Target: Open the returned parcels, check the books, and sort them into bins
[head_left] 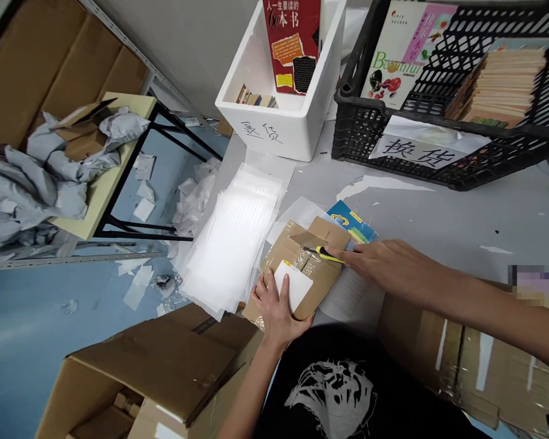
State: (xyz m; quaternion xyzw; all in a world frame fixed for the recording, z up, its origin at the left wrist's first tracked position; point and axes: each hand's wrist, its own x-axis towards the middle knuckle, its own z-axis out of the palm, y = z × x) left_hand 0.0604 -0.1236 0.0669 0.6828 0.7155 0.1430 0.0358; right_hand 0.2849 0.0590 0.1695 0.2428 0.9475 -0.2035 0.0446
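A taped cardboard parcel (297, 271) lies on the grey table (443, 213) in front of me, with a white label (293, 283) on its top. My left hand (274, 308) grips the parcel's near edge, its thumb beside the label. My right hand (370, 259) holds a yellow box cutter (324, 253), whose blade tip is at the parcel's flap. A blue printed book (352, 222) sticks out from under the parcel, and a sheet of white paper (348, 292) lies beneath my right wrist.
A stack of white plastic sleeves (231, 244) lies left of the parcel. Behind stand a white foam box (268, 116) and a black plastic crate (439, 134) holding books. Open cardboard boxes (150, 372) sit at lower left. Crumpled grey mailers (41, 189) lie on a side table.
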